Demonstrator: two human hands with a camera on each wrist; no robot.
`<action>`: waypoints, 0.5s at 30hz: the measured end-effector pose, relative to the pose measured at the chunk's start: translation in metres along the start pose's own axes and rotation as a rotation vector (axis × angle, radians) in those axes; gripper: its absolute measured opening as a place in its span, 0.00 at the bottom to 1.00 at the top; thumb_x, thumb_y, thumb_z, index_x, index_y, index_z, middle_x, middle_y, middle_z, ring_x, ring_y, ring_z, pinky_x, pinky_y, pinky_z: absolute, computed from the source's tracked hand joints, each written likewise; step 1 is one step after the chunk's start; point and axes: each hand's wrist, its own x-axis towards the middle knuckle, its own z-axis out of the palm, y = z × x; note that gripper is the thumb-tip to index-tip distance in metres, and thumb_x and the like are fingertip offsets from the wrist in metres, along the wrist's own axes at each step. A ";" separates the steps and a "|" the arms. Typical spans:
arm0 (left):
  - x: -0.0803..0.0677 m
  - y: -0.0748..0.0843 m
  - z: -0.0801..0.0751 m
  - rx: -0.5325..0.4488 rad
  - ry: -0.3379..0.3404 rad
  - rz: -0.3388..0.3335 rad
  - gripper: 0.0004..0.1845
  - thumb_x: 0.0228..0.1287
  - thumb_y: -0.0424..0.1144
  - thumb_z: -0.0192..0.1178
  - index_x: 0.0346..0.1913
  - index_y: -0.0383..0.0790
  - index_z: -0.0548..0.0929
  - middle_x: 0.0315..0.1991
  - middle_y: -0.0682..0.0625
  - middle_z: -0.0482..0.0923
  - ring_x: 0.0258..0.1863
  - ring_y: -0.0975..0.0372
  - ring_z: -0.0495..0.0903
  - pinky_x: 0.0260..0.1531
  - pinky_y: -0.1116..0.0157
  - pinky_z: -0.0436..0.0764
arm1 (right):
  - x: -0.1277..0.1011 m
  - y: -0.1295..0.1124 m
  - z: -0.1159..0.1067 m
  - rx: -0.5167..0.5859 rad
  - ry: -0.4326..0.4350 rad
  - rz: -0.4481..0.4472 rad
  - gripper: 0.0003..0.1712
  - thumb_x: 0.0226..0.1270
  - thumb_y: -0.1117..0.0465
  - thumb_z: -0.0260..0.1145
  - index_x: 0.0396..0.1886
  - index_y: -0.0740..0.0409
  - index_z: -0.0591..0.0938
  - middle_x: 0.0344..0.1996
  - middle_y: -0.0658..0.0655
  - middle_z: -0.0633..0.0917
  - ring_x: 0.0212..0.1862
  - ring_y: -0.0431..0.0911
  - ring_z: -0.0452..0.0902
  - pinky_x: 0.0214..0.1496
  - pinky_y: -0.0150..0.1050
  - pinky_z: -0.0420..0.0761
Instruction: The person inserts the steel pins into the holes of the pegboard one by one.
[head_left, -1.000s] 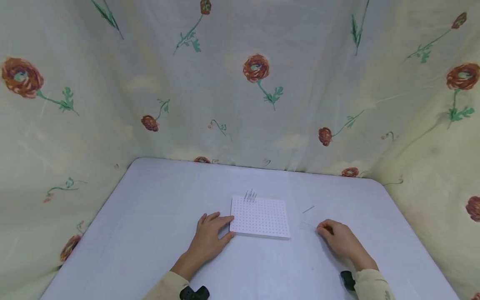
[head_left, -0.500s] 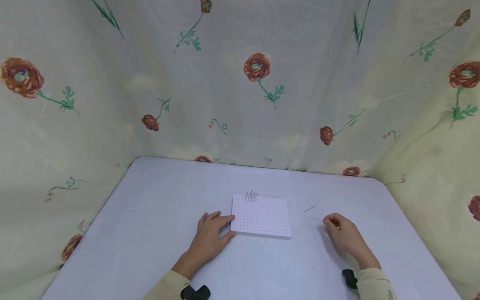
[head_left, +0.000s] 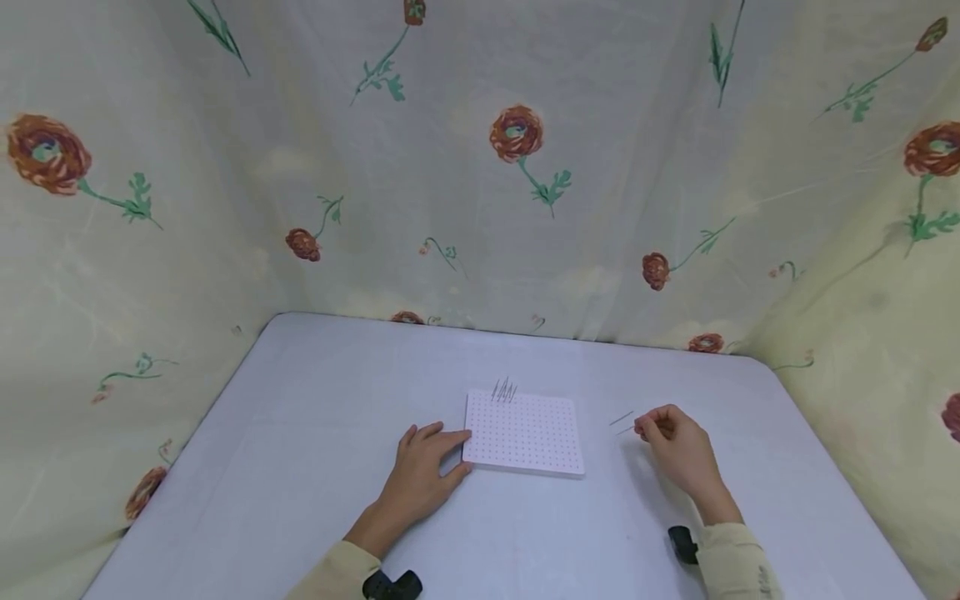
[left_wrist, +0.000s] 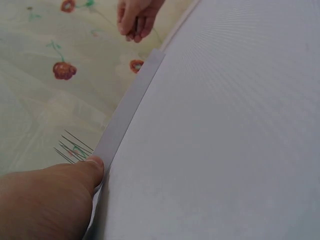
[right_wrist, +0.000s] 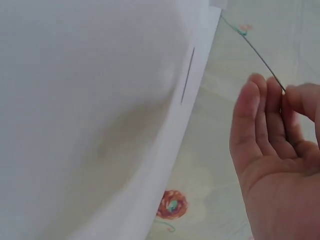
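A white pegboard with rows of small holes lies on the table. Several thin metal rods stand slightly tilted along its far-left edge. My left hand rests at the board's near-left corner. Its index finger touches the left edge, and in the left wrist view the thumb presses the near edge. To the right of the board, my right hand is raised over the table. It pinches one thin metal rod by its end between thumb and fingers, the free end pointing left.
Another thin rod lies on the white table, right of the board and close beside the held one. Flower-printed curtain cloth hangs behind the table and along both sides.
My right hand has lifted off the table with the rod pinched in it and moved farther forward, near the lying rod. The left hand and board look unchanged.
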 end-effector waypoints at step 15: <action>0.000 0.000 -0.002 -0.026 0.010 0.011 0.25 0.57 0.53 0.65 0.58 0.56 0.78 0.55 0.58 0.80 0.65 0.53 0.68 0.68 0.43 0.54 | 0.020 -0.053 0.026 0.025 0.293 -0.117 0.11 0.69 0.55 0.59 0.41 0.57 0.78 0.34 0.56 0.85 0.39 0.47 0.79 0.40 0.36 0.79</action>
